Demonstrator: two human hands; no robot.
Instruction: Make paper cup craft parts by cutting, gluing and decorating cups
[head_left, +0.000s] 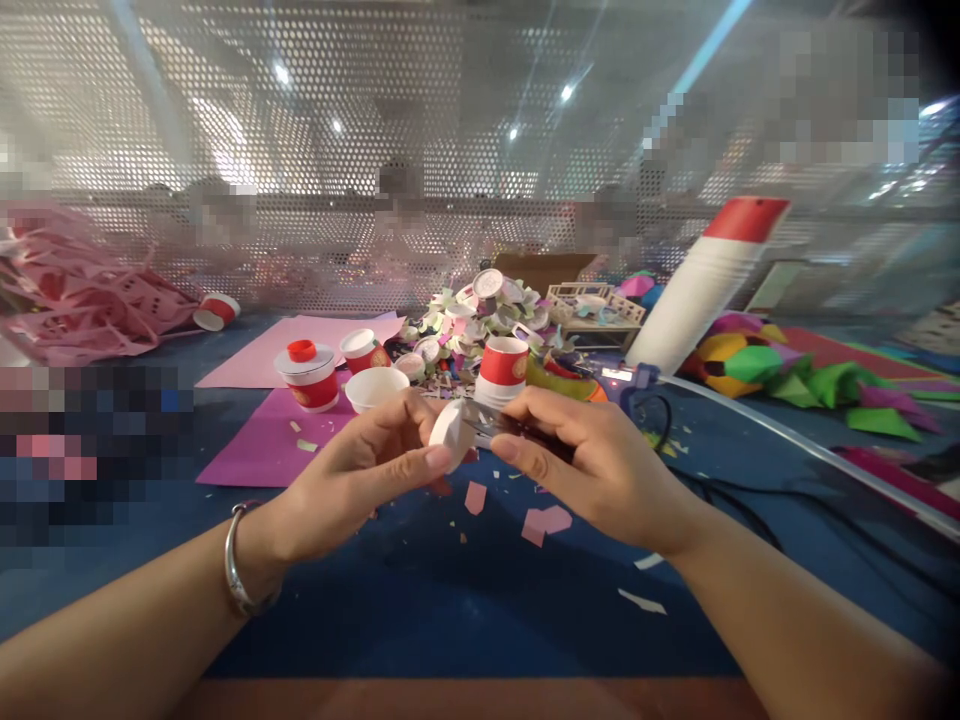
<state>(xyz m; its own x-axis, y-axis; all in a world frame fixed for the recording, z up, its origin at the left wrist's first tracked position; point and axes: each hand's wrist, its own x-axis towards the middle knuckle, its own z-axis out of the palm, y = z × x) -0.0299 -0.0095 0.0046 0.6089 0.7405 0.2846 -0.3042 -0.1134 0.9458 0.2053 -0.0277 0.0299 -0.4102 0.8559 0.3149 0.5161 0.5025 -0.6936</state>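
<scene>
My left hand (360, 470), with a silver bangle at the wrist, pinches a small round white piece (448, 438) that looks like a cut-off paper cup bottom. Opposite it, my right hand (577, 455) is closed around dark-handled scissors (487, 420); their metal blades reach the white piece, and the handles are mostly hidden by my fingers. Just behind my hands stand a white paper bowl (377, 387) and a red and white cup stack (502, 372). To their left are a red and white cup with a red top piece (306, 378) and another red cup (364, 352).
Purple (255, 440) and pink paper sheets (292, 345) lie on the blue table (465, 620). Farther back is a heap of cut cup scraps (480, 310). A tall leaning cup stack (709, 280), a cable (810, 435) and coloured paper shapes (795, 375) lie right. Pink paper scraps (545, 523) lie nearby.
</scene>
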